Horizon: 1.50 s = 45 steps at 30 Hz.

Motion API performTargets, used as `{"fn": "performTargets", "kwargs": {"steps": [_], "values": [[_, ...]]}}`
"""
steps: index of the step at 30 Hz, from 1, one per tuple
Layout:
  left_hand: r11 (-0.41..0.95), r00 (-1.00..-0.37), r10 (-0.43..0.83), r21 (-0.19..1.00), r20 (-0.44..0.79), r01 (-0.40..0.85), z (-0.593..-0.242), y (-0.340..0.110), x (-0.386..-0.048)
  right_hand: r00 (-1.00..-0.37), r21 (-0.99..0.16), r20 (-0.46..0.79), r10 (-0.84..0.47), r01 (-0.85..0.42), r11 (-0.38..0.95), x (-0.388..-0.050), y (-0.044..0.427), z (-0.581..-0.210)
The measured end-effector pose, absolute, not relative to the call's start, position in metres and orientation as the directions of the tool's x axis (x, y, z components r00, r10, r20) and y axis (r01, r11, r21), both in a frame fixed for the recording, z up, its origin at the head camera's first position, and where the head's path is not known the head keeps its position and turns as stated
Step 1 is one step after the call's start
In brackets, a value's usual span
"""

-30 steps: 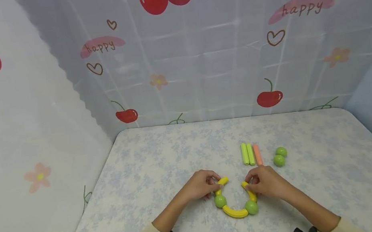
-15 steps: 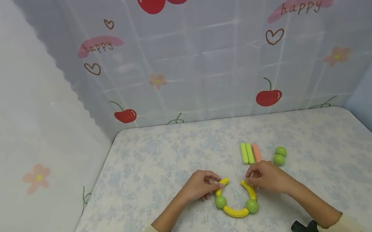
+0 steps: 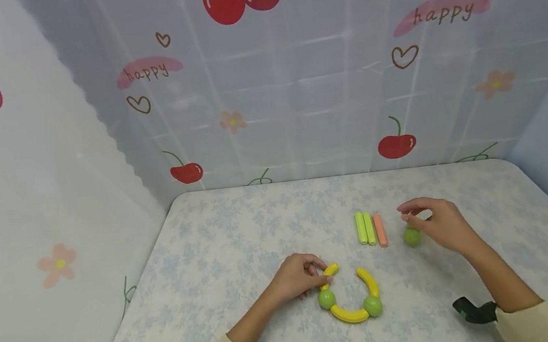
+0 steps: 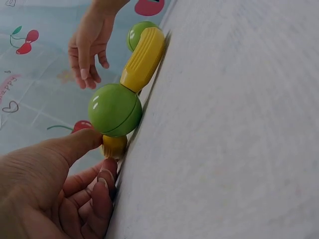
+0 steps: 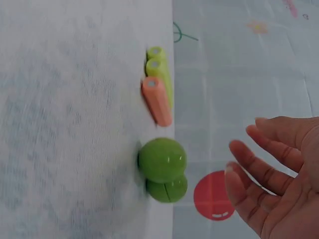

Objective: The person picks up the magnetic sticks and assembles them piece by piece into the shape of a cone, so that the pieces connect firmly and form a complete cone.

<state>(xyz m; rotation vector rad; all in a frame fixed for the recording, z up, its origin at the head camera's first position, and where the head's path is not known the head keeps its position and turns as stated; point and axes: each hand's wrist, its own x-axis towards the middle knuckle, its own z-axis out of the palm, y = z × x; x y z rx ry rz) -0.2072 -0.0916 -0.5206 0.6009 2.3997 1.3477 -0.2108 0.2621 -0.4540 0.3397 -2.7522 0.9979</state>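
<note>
A U-shaped chain of curved yellow sticks [image 3: 351, 316] and green balls [image 3: 373, 305] lies on the table. My left hand [image 3: 297, 276] pinches the yellow stick at its upper left end, between thumb and fingers; in the left wrist view that yellow stick [image 4: 114, 146] shows beside the thumb, below a green ball [image 4: 115, 110]. Over two loose green balls [image 3: 412, 237] hovers my right hand [image 3: 439, 223], fingers relaxed. In the right wrist view, a gap separates those fingers from the nearer loose ball [image 5: 163, 160], and nothing is in the hand.
Two light green sticks [image 3: 366, 229] and an orange stick [image 3: 380, 230] lie side by side left of the loose balls. A curtain [image 3: 292, 84] printed with cherries rises behind the table [image 3: 221, 245]. Black camera mounts [image 3: 473, 310] sit at both wrists.
My right hand has let go of the chain's upper right yellow stick and moved up and right, over the loose green balls. The left hand keeps its hold, nearly unmoved.
</note>
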Motion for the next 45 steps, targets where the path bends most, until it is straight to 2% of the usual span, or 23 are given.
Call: {"fn": "performTargets", "kwargs": {"steps": [6,15,22,28,34,45], "values": [[0.466,-0.862,0.499,0.866,-0.09,0.179,-0.519,-0.091,-0.206,-0.968,-0.548,0.171,-0.186,-0.25,0.798,-0.218,0.289,-0.462],[0.46,-0.865,0.494,0.87,-0.083,0.179,-0.52,-0.091,-0.206,-0.956,-0.571,0.103,-0.275,-0.283,0.77,-0.223,0.298,-0.476],[0.452,-0.868,0.491,0.874,-0.075,0.18,-0.52,-0.091,-0.206,-0.959,-0.575,0.106,-0.264,-0.276,0.77,-0.225,0.3,-0.481],[0.455,-0.869,0.488,0.872,-0.076,0.179,-0.521,-0.091,-0.207,-0.973,-0.581,0.07,-0.22,-0.219,0.784,-0.227,0.301,-0.487],[0.463,-0.873,0.482,0.868,-0.075,0.181,-0.522,-0.09,-0.206,-0.983,-0.574,0.108,-0.148,-0.183,0.798,-0.225,0.301,-0.481],[0.463,-0.874,0.48,0.868,-0.077,0.179,-0.522,-0.09,-0.205,-0.968,-0.58,0.22,-0.122,-0.23,0.782,-0.213,0.281,-0.453]]}}
